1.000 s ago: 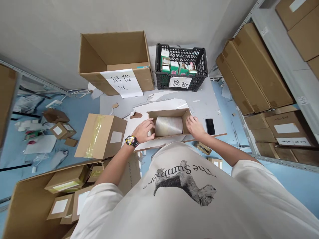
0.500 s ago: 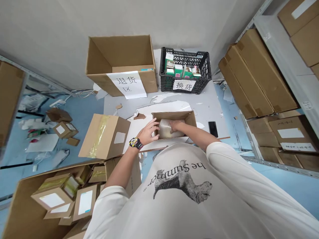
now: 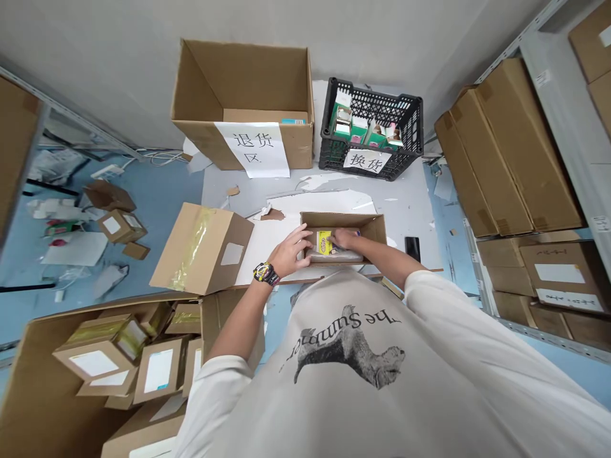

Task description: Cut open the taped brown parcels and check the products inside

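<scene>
Head view: wrapped packet (image 3: pixel 334 257) lies inside the open carton (image 3: pixel 334 220), long axis left-to-right; right hand (image 3: pixel 344 238) is nearer, fingers over packet's top, grasp undeterminable; left hand (image 3: pixel 290 252) at carton's left end, fingers spread, unclenched.

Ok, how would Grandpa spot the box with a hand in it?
On the grey worktable, look along the edge nearest the white T-shirt. There sits a small open carton with the right hand inside. Unlike the taped carton to its left, it shows a yellow label within.
</scene>
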Available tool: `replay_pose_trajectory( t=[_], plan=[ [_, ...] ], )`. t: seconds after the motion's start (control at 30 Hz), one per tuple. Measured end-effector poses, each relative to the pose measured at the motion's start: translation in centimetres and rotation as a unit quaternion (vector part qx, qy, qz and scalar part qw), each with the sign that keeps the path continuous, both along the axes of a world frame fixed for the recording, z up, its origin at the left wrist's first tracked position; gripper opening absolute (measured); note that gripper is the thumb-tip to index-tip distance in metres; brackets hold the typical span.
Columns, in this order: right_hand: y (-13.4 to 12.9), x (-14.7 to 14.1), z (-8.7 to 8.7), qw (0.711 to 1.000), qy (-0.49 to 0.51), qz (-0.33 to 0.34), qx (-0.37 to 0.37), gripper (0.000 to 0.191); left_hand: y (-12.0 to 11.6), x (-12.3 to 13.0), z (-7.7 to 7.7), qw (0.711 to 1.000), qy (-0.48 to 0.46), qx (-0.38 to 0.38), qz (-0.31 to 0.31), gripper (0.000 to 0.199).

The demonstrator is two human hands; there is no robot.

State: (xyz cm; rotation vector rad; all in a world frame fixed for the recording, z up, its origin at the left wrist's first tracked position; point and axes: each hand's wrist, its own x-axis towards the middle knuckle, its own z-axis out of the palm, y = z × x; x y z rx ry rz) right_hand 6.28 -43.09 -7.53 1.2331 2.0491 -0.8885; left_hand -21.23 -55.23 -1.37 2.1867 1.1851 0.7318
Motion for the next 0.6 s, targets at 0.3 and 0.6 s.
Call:
replay_pose_trajectory(
  t=[0.3, 0.6],
  plan=[
    [-0.5, 1.5, -1.8, 0.995, -0.081, -0.001, 0.05, 0.082, -0.5, 0.2, 0.4, 1.0, -0.01, -0.003, 0.0, 0.022],
    [1.0, 1.3, -0.8, 0.998, -0.059, -0.01, 0.019, 0.086, -0.7, -0.1, 0.3, 1.0, -0.015, -0.015, 0.002, 0.024]
  ],
)
